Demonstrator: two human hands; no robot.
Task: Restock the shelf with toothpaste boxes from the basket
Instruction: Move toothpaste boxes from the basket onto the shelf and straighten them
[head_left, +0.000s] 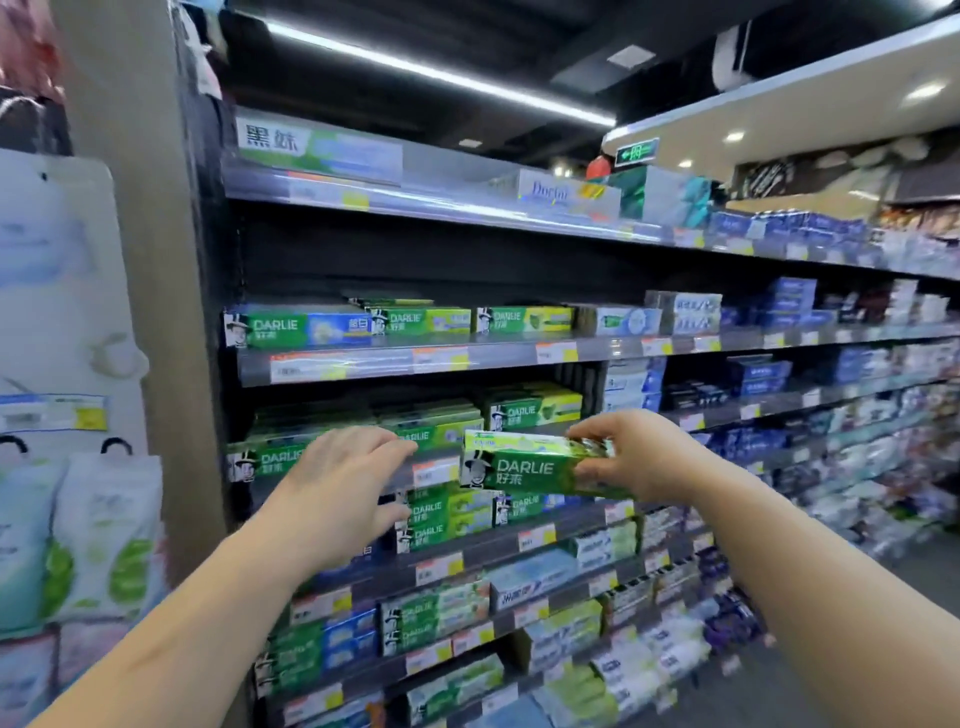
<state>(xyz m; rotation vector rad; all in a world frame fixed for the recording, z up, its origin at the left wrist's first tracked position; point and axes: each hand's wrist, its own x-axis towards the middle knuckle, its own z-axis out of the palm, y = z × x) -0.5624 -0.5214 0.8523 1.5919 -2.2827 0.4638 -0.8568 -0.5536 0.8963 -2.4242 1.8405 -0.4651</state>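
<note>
A green toothpaste box (524, 466) is held level in front of the shelf (519, 353), just before the rows of green boxes (441, 514) stacked there. The right hand (628, 454) pinches its right end, fingers curled over the top and thumb beneath. The left hand (345, 480) is spread with relaxed fingers, holding nothing, reaching toward the shelf edge just left of the box.

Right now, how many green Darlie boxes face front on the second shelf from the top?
3. One long box lies at the left end, one in the middle, and one to its right. More may hide behind them.
</note>
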